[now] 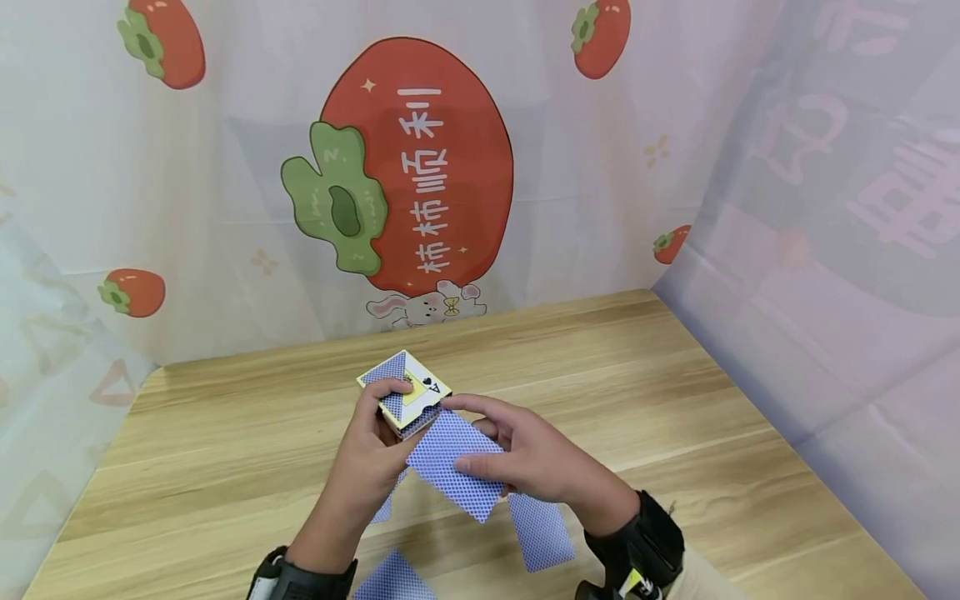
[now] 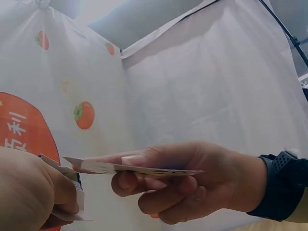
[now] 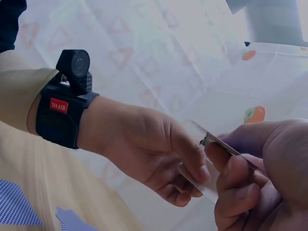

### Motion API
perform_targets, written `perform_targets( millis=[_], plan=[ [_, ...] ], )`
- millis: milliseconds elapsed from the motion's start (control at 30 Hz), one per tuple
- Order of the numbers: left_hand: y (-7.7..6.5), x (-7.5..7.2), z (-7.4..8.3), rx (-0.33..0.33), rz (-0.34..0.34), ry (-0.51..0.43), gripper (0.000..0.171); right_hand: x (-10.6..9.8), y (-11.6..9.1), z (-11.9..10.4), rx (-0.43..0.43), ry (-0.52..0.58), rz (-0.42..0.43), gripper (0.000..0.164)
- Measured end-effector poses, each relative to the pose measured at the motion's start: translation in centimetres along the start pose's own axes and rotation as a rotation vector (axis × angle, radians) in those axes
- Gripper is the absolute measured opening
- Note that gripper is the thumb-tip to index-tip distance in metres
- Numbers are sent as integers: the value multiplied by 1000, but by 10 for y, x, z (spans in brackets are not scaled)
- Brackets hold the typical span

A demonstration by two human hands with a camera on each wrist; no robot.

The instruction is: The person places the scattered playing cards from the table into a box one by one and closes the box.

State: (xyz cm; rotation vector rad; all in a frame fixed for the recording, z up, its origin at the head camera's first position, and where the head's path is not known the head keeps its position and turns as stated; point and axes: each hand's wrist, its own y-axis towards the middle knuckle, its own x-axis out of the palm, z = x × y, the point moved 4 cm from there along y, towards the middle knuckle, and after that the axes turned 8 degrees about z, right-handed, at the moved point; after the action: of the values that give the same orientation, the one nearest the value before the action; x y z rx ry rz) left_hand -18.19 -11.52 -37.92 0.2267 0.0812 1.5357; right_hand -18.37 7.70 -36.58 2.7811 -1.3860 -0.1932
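Note:
My left hand point(image 1: 363, 467) grips a playing card box point(image 1: 429, 387) with a blue patterned side and an ace printed on its white and yellow face. Thumb and fingers of my right hand point(image 1: 536, 454) pinch a blue-backed playing card point(image 1: 452, 463), just in front of the box's near end. In the left wrist view the card point(image 2: 144, 170) appears nearly edge-on and level, its corner beside the box point(image 2: 79, 195). The right wrist view shows the card's edge point(image 3: 226, 146) between the right fingers; the box is mostly hidden there behind the left hand point(image 3: 144, 139).
On the wooden table point(image 1: 225, 467) lie more blue-backed cards: one below the right hand point(image 1: 542, 533), another at the front edge of view point(image 1: 395, 577), and one partly hidden behind the left wrist point(image 1: 384, 508). Cloth curtains point(image 1: 240, 192) with persimmon prints surround the table's back and sides.

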Motion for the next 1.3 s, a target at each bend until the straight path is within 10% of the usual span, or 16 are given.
perform_targets(
  millis=[700,1300],
  plan=[
    [-4,11,-8,-50,16,17,64,-3,8,8,133,151,158,63],
    [-1,8,-5,-67,60,39,64,-3,8,12,145,185,99,72]
  ],
)
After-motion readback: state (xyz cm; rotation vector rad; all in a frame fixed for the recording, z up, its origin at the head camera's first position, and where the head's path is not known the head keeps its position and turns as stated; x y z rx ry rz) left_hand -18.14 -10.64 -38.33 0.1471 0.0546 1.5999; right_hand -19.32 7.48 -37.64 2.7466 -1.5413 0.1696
